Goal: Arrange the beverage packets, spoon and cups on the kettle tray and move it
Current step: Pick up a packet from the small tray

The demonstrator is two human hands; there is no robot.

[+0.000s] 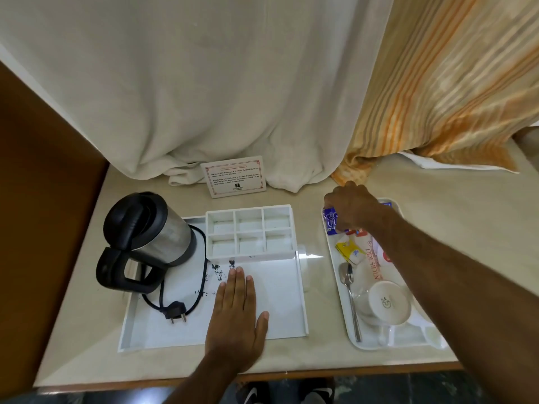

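A white kettle tray lies on the counter with a steel and black kettle at its back left and an empty white six-cell organiser at its back. My left hand rests flat and open on the tray floor. To the right, a second white tray holds beverage packets, a spoon and an upside-down white cup. My right hand is over that tray's far end, fingers closed around blue packets. A yellow packet lies nearby.
The kettle's black cord and plug lie on the tray floor with dark specks around. A printed notice card stands behind the organiser. White and orange striped curtains hang at the back. A brown wooden panel borders the counter on the left.
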